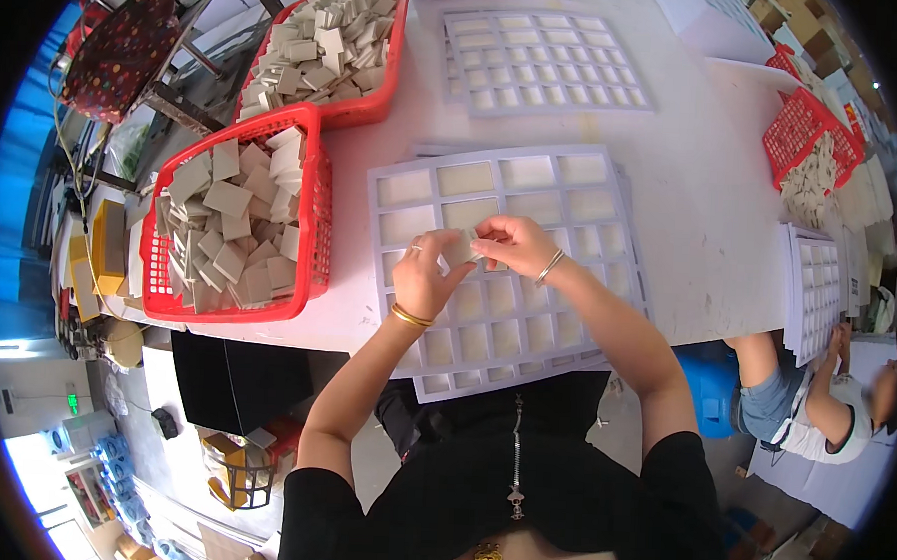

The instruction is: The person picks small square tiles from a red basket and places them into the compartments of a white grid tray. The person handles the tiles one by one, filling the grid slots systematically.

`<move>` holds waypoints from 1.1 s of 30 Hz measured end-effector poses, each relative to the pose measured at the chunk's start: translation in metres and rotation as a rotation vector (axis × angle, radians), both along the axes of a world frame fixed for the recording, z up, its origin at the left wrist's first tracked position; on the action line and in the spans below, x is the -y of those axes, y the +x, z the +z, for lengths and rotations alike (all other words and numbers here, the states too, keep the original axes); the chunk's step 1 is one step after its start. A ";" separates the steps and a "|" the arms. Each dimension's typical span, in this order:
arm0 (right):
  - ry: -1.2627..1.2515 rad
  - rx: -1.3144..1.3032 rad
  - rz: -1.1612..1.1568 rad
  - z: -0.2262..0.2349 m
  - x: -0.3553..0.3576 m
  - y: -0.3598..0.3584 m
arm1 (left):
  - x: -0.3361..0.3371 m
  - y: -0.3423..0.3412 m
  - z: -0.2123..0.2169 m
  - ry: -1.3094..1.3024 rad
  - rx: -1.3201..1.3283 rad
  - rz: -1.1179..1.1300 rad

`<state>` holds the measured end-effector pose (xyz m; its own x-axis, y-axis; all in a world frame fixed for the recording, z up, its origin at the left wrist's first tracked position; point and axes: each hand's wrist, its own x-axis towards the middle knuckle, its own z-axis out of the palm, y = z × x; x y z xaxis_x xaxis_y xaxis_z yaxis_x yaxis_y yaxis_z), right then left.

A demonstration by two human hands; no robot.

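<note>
Both my hands are over a white tray (499,174) divided into many rectangular compartments, some large and some small. Between them is a small pale grey square tile (461,247). My left hand (426,276), wearing a ring and a gold bangle, grips the tile from the left with bent fingers. From the right, my right hand (518,247) pinches its edge, thumb and fingers closed. Pale pieces seem to lie in many of the compartments, though my hands hide a few. Under this tray, the edges of other trays stick out.
Left of the tray, a red plastic basket (322,239) holds loose grey tiles; a second red basket (376,107) of tiles stands behind it. Another gridded tray (617,99) lies farther back. At right are a red basket (790,145) and a person (831,417) holding a similar tray.
</note>
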<state>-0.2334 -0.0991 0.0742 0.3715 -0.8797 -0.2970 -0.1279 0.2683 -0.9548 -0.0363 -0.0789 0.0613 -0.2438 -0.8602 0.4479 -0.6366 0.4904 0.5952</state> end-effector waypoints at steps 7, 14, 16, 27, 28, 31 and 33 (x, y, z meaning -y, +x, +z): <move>0.149 0.028 -0.151 0.006 -0.016 -0.011 | 0.004 0.001 -0.002 0.140 -0.145 -0.050; -0.342 -0.171 -0.423 -0.023 -0.025 -0.051 | 0.012 0.018 -0.003 -0.005 0.344 -0.186; -0.406 -0.146 -0.450 -0.024 -0.027 -0.058 | 0.013 0.021 -0.008 -0.041 0.351 -0.192; -0.106 0.041 -0.357 -0.011 -0.048 -0.052 | 0.056 0.027 0.003 -0.243 0.687 -0.697; -0.107 0.020 -0.348 -0.013 -0.050 -0.049 | 0.060 0.027 0.008 -0.216 0.734 -0.758; -0.164 -0.095 -0.289 -0.017 -0.055 -0.042 | 0.067 0.022 0.013 -0.188 0.783 -0.876; -0.271 -0.244 -0.209 -0.018 -0.056 -0.039 | 0.067 0.020 0.014 -0.185 0.776 -0.910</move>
